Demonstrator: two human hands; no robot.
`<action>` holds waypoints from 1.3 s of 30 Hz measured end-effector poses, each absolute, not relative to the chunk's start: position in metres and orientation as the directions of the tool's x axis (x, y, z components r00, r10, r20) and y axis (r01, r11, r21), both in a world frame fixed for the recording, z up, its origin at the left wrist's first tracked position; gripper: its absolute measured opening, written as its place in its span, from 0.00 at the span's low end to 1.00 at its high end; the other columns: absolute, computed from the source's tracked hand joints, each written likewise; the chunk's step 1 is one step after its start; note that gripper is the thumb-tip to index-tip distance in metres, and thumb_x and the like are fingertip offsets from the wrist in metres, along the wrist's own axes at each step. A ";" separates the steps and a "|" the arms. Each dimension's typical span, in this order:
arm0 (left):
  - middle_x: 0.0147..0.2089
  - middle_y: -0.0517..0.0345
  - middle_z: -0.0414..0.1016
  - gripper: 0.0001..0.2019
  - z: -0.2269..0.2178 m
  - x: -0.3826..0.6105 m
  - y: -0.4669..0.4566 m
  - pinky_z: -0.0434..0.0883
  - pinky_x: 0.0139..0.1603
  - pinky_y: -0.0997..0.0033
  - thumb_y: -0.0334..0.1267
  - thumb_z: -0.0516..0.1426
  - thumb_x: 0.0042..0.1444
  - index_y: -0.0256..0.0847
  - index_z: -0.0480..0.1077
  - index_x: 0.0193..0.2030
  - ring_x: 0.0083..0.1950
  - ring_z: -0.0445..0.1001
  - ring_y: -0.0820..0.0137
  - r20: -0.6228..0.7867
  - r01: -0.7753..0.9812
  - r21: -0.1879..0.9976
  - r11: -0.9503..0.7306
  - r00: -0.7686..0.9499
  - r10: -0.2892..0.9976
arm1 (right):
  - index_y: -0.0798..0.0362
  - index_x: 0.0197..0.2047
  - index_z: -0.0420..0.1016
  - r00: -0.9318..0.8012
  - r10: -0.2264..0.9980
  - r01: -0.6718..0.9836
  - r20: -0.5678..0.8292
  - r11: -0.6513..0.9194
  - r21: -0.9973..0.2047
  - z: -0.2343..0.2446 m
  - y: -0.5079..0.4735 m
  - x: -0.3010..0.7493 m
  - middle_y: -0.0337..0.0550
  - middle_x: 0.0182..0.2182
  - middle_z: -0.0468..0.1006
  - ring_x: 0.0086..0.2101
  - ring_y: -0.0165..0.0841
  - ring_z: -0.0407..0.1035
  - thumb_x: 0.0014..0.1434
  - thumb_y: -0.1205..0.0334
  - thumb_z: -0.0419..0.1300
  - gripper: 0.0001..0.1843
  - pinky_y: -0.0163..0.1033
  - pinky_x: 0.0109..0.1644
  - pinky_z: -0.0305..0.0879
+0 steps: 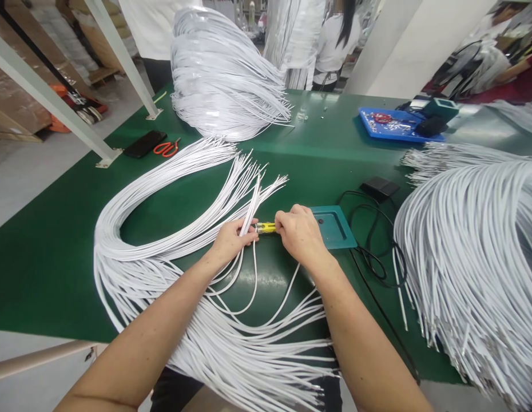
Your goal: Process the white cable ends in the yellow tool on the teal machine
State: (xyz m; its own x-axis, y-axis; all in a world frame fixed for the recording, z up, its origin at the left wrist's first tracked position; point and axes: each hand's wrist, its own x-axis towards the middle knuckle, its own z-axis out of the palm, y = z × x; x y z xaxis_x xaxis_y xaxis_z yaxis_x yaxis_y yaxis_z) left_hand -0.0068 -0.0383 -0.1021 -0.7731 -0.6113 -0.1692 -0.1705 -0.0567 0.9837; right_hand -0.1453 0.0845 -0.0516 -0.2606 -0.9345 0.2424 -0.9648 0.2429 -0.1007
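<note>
My left hand (232, 239) is closed around several white cables (250, 210), their ends fanning up past the fingers. Its fingertips touch the metal-tipped left end of a small yellow fixture (266, 228). At the fixture's right end, my right hand (301, 232) is closed, with a white cable (292, 286) rising to it from below; the pinched end is hidden by the fingers. A teal box (334, 227) with a recessed top lies just right of that hand. A large bent bundle of white cables (107, 229) curves around on the left and spreads beneath my forearms.
Behind stands a big cable bundle (218, 74), with a black phone (145, 143) and red-handled scissors (166, 147) nearby. More cables (463, 229) pile up at right. A black cord (373, 266) coils beside the teal box. A blue tray (377, 129) holds small parts. People stand beyond the green table (47, 274).
</note>
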 end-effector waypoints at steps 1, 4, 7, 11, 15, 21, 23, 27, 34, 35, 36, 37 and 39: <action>0.37 0.53 0.75 0.11 -0.104 -0.007 -0.039 0.69 0.30 0.72 0.34 0.62 0.43 0.35 0.74 0.35 0.29 0.73 0.72 -0.164 -0.173 0.984 -0.044 -0.775 -0.610 | 0.53 0.27 0.68 -0.254 -0.938 -0.966 0.235 0.237 -0.101 -0.051 0.085 -0.145 0.42 0.22 0.71 0.31 0.35 0.59 0.53 0.73 0.54 0.07 0.41 0.43 0.53; 0.37 0.53 0.76 0.12 -0.106 -0.006 -0.040 0.69 0.30 0.71 0.35 0.62 0.43 0.35 0.74 0.37 0.30 0.73 0.71 -0.152 -0.168 0.985 -0.030 -0.780 -0.607 | 0.53 0.32 0.70 -0.249 -0.931 -0.969 0.266 0.236 -0.078 -0.048 0.087 -0.146 0.43 0.27 0.75 0.37 0.38 0.62 0.56 0.65 0.55 0.03 0.48 0.54 0.50; 0.33 0.55 0.75 0.16 -0.106 -0.006 -0.039 0.69 0.31 0.71 0.35 0.62 0.43 0.35 0.73 0.42 0.31 0.74 0.70 -0.165 -0.162 0.985 -0.059 -0.785 -0.597 | 0.54 0.43 0.71 -0.372 -0.847 -0.915 0.380 0.402 0.001 -0.049 0.090 -0.151 0.52 0.45 0.74 0.51 0.45 0.58 0.59 0.60 0.55 0.11 0.59 0.60 0.38; 0.33 0.55 0.74 0.16 -0.100 -0.006 -0.037 0.68 0.31 0.72 0.35 0.62 0.44 0.35 0.72 0.42 0.33 0.75 0.68 -0.199 -0.176 0.980 -0.097 -0.778 -0.596 | 0.56 0.54 0.66 -0.494 -0.771 -0.825 0.401 0.562 0.064 -0.058 0.092 -0.159 0.58 0.55 0.66 0.56 0.50 0.54 0.61 0.60 0.52 0.19 0.64 0.58 0.38; 0.31 0.57 0.72 0.18 -0.093 -0.004 -0.036 0.68 0.32 0.72 0.35 0.62 0.44 0.34 0.71 0.44 0.33 0.75 0.68 -0.209 -0.182 0.977 -0.108 -0.762 -0.613 | 0.55 0.54 0.67 -0.496 -0.790 -0.832 0.360 0.551 0.063 -0.064 0.093 -0.162 0.57 0.55 0.67 0.57 0.50 0.54 0.62 0.61 0.52 0.18 0.64 0.58 0.39; 0.42 0.54 0.73 0.21 -0.086 0.004 -0.040 0.67 0.35 0.72 0.38 0.63 0.44 0.38 0.71 0.48 0.35 0.73 0.71 -0.193 -0.135 0.981 -0.139 -0.746 -0.638 | 0.58 0.51 0.70 -0.470 -0.795 -0.874 0.384 0.481 -0.072 -0.043 0.089 -0.149 0.59 0.54 0.68 0.56 0.48 0.56 0.59 0.62 0.55 0.17 0.58 0.59 0.45; 0.44 0.54 0.73 0.22 -0.084 0.005 -0.041 0.66 0.35 0.73 0.39 0.64 0.43 0.39 0.71 0.48 0.36 0.72 0.71 -0.172 -0.084 0.982 -0.166 -0.753 -0.635 | 0.57 0.48 0.72 -0.374 -0.855 -0.926 0.361 0.318 -0.205 -0.031 0.088 -0.135 0.55 0.49 0.72 0.51 0.42 0.61 0.60 0.62 0.54 0.14 0.49 0.55 0.54; 0.39 0.57 0.72 0.23 -0.081 0.006 -0.039 0.65 0.36 0.74 0.39 0.65 0.42 0.40 0.71 0.48 0.36 0.70 0.73 -0.151 -0.023 0.978 -0.209 -0.770 -0.620 | 0.52 0.34 0.77 0.055 -0.995 -0.870 0.089 -0.091 -0.485 -0.016 0.088 -0.096 0.42 0.33 0.78 0.37 0.32 0.69 0.60 0.61 0.54 0.10 0.36 0.42 0.61; 0.37 0.59 0.72 0.21 -0.078 0.004 -0.038 0.65 0.39 0.74 0.38 0.66 0.41 0.39 0.72 0.45 0.36 0.71 0.74 -0.177 0.017 0.956 -0.294 -0.764 -0.621 | 0.58 0.31 0.79 0.130 -0.929 -0.932 -0.346 0.004 -0.361 -0.020 0.090 -0.053 0.50 0.26 0.78 0.30 0.40 0.72 0.55 0.55 0.59 0.14 0.38 0.29 0.55; 0.39 0.57 0.73 0.20 -0.078 0.004 -0.039 0.66 0.40 0.74 0.39 0.65 0.42 0.38 0.72 0.44 0.37 0.71 0.74 -0.198 0.023 0.944 -0.330 -0.759 -0.621 | 0.57 0.32 0.79 0.149 -0.921 -0.930 -0.360 -0.008 -0.367 -0.021 0.090 -0.050 0.50 0.26 0.78 0.30 0.40 0.72 0.55 0.55 0.59 0.14 0.38 0.28 0.55; 0.39 0.56 0.73 0.18 -0.077 0.004 -0.039 0.66 0.39 0.75 0.40 0.65 0.43 0.38 0.73 0.43 0.38 0.71 0.73 -0.222 0.026 0.931 -0.365 -0.753 -0.619 | 0.55 0.32 0.80 0.178 -0.912 -0.921 -0.370 -0.022 -0.390 -0.022 0.090 -0.049 0.48 0.25 0.78 0.30 0.39 0.72 0.54 0.54 0.59 0.14 0.37 0.27 0.54; 0.39 0.55 0.73 0.17 -0.077 0.004 -0.040 0.66 0.39 0.75 0.42 0.64 0.45 0.37 0.74 0.42 0.38 0.71 0.74 -0.245 0.025 0.918 -0.395 -0.748 -0.617 | 0.54 0.32 0.80 0.212 -0.901 -0.905 -0.378 -0.036 -0.424 -0.023 0.090 -0.048 0.46 0.25 0.78 0.29 0.37 0.72 0.54 0.54 0.59 0.13 0.36 0.27 0.54; 0.35 0.57 0.72 0.17 -0.077 0.004 -0.042 0.65 0.37 0.77 0.43 0.64 0.45 0.37 0.75 0.41 0.36 0.69 0.75 -0.278 0.015 0.903 -0.429 -0.741 -0.611 | 0.51 0.31 0.80 0.271 -0.884 -0.862 -0.381 -0.047 -0.504 -0.025 0.090 -0.051 0.42 0.24 0.78 0.27 0.33 0.71 0.52 0.53 0.61 0.11 0.34 0.26 0.53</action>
